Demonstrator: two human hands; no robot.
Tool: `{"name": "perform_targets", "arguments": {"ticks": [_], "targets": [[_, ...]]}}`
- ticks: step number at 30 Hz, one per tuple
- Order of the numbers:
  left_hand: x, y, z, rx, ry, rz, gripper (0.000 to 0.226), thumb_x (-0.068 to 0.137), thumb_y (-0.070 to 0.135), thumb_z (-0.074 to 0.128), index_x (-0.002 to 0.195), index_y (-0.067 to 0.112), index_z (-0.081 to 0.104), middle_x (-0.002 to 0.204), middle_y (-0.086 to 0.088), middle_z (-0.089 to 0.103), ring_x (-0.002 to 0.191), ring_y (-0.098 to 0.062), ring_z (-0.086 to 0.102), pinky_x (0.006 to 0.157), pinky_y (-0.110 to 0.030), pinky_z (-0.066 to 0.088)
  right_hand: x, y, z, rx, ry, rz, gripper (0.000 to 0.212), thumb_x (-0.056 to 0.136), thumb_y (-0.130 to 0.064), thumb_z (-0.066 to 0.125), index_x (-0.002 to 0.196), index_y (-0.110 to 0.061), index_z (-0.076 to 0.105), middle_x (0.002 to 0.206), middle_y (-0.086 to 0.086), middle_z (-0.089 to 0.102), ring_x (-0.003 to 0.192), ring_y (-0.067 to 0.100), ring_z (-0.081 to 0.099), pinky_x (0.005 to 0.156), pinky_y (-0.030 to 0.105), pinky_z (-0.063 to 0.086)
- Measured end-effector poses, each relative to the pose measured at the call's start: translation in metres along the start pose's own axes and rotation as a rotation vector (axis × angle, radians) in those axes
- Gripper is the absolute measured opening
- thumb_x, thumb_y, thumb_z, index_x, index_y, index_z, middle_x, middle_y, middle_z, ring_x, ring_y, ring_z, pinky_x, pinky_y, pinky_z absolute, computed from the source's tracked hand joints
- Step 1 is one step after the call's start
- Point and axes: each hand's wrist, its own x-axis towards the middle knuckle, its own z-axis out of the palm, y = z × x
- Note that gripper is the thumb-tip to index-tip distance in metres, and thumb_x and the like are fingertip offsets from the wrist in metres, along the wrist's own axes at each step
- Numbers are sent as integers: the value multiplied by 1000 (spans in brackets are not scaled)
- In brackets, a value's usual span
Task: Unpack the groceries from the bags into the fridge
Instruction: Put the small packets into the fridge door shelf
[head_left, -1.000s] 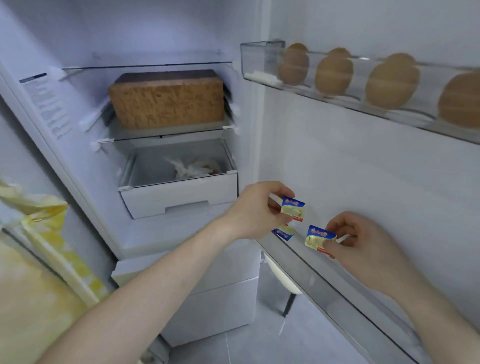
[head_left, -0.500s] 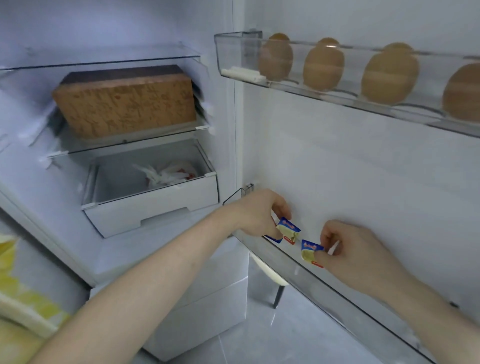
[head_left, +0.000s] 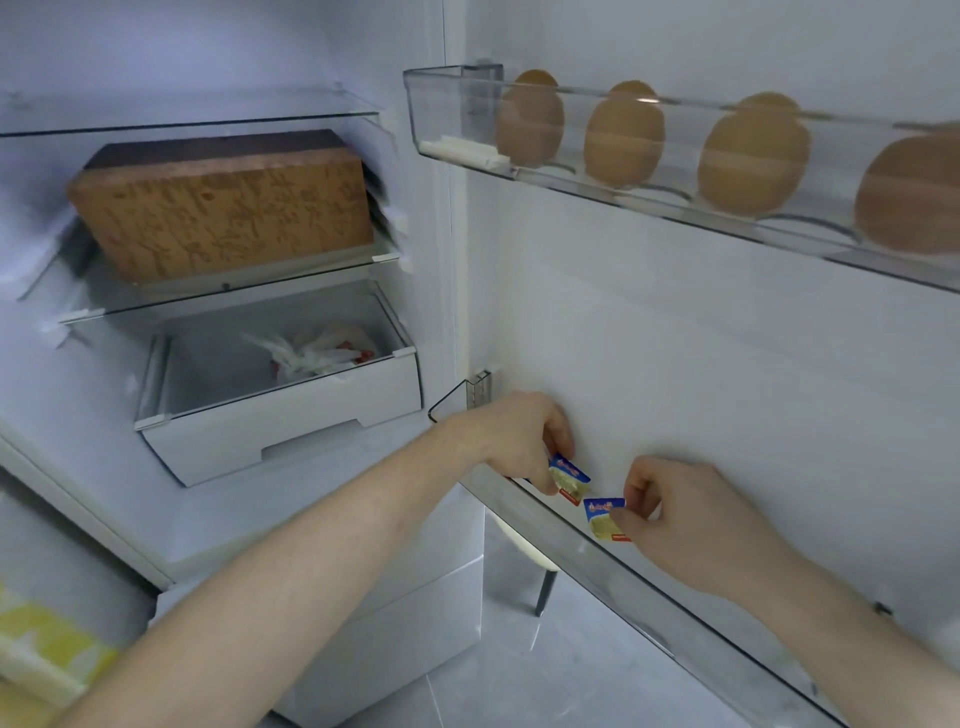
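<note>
Two small butter packets, blue and yellow, are held over the lower door shelf (head_left: 613, 558) of the open fridge. My left hand (head_left: 519, 436) pinches one butter packet (head_left: 569, 478) at the shelf's left end, just behind its clear rim. My right hand (head_left: 691, 519) pinches the other butter packet (head_left: 605, 519) a little to the right, also inside the rim. The two packets sit close together without touching.
The upper door shelf (head_left: 467, 150) carries several brown eggs (head_left: 623, 137). Inside the fridge a brown box (head_left: 223, 208) lies on a glass shelf, above a white drawer (head_left: 280, 431) holding a plastic bag (head_left: 311, 353). A yellow bag (head_left: 47, 654) shows at bottom left.
Both hands have lowered the packets from above the door shelf down into it. The view has shifted so the fridge interior sits further left.
</note>
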Motion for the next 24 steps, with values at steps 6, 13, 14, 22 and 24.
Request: {"name": "perform_targets", "arguments": {"ticks": [6, 13, 14, 22, 24], "targets": [[-1, 1, -1, -24, -8, 1, 48, 74, 20, 90, 119, 18, 75, 118, 7, 73, 94, -7, 66, 74, -11, 52, -1, 1, 0, -224, -16, 2, 36, 93, -46, 60, 71, -17, 58, 68, -3, 59, 68, 17, 56, 47, 27, 31], [-19, 1, 0, -54, 260, 38, 25, 86, 12, 69, 107, 22, 76, 108, 13, 73, 71, 23, 53, 61, 0, 36, -6, 3, 0, -147, -74, -19, 41, 86, -60, 65, 74, -22, 55, 72, -8, 62, 66, 6, 53, 53, 26, 37], [-25, 1, 1, -82, 305, 34, 24, 87, 12, 66, 104, 24, 76, 104, 16, 72, 70, 22, 54, 61, -1, 37, -6, 4, 0, -139, -105, -37, 34, 85, -57, 66, 77, -25, 56, 76, -11, 64, 70, 1, 53, 55, 23, 37], [-76, -18, 20, -131, 512, 45, 21, 95, 21, 60, 100, 33, 76, 96, 18, 72, 91, -3, 63, 73, -19, 44, 0, 5, 6, -173, -73, -50, 26, 92, -49, 62, 79, -28, 53, 81, -13, 62, 71, 4, 52, 57, 24, 38], [-86, -22, 26, -105, 559, 90, 24, 96, 19, 59, 103, 34, 76, 101, 21, 72, 96, -5, 63, 83, -23, 46, 1, 4, 8, -187, -66, -45, 28, 92, -51, 61, 80, -28, 52, 83, -12, 63, 76, 11, 54, 62, 29, 40]]}}
